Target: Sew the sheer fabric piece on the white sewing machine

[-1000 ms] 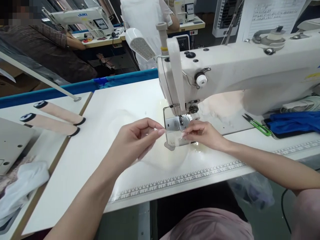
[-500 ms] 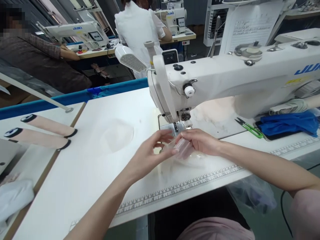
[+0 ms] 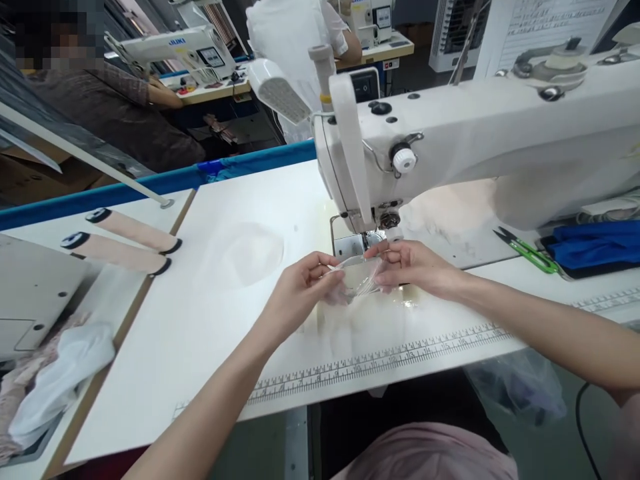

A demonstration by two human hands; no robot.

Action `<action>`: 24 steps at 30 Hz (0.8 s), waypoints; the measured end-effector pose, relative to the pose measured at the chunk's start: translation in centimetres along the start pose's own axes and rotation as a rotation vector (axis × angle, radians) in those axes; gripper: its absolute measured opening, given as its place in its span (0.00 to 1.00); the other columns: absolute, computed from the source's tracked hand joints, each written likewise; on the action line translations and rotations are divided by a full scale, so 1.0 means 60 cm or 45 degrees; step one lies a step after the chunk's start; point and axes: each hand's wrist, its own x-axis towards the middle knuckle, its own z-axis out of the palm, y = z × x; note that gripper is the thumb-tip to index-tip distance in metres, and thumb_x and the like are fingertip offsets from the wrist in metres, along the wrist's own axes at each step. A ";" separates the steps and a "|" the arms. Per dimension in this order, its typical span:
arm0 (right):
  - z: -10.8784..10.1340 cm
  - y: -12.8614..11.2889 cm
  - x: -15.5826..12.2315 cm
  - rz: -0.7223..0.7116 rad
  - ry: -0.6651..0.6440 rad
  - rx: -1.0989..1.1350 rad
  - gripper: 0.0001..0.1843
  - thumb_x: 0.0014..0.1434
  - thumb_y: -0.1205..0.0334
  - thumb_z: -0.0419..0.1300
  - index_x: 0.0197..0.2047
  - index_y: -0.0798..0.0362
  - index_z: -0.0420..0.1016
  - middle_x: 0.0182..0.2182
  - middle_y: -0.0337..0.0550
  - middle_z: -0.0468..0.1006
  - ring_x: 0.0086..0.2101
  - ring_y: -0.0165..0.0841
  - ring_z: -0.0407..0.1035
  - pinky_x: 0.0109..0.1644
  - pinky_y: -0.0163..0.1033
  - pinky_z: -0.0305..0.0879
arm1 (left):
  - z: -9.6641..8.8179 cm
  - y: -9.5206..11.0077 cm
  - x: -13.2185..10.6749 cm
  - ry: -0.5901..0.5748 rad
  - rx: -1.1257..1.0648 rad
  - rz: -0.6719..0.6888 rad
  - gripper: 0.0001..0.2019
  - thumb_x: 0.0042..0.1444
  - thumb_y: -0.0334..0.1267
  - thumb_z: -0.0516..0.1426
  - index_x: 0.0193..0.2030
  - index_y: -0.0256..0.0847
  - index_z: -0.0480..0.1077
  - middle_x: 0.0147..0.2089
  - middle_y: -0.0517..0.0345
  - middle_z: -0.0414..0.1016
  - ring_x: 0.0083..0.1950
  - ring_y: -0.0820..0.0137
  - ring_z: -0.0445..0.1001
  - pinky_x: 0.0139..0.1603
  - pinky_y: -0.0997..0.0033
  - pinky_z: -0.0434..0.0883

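Note:
A thin, see-through sheer fabric piece (image 3: pixel 357 280) is stretched between both my hands just in front of the needle area of the white sewing machine (image 3: pixel 475 133). My left hand (image 3: pixel 303 290) pinches its left edge with closed fingers. My right hand (image 3: pixel 410 267) pinches its right edge, fingers closed, close under the presser foot (image 3: pixel 367 240). More of the sheer fabric lies loosely on the white table (image 3: pixel 225 320) below my hands.
Green thread snips (image 3: pixel 525 250) and blue cloth (image 3: pixel 595 243) lie right of the machine. Another sheer round piece (image 3: pixel 245 253) rests on the table at left. Two skin-coloured rolls (image 3: pixel 125 241) lie on the side table. Other people work at machines behind.
My hands lifted the sheer piece off the needle plate, bunched it, and now spread it out between them again. The view shifted slightly.

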 end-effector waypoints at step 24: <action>0.016 0.000 -0.003 -0.285 0.253 -0.495 0.06 0.54 0.65 0.63 0.37 0.53 0.75 0.32 0.38 0.77 0.31 0.28 0.72 0.34 0.34 0.71 | 0.017 -0.013 0.035 -0.263 -0.162 -0.055 0.12 0.51 0.46 0.64 0.37 0.41 0.75 0.21 0.65 0.67 0.23 0.76 0.65 0.30 0.74 0.65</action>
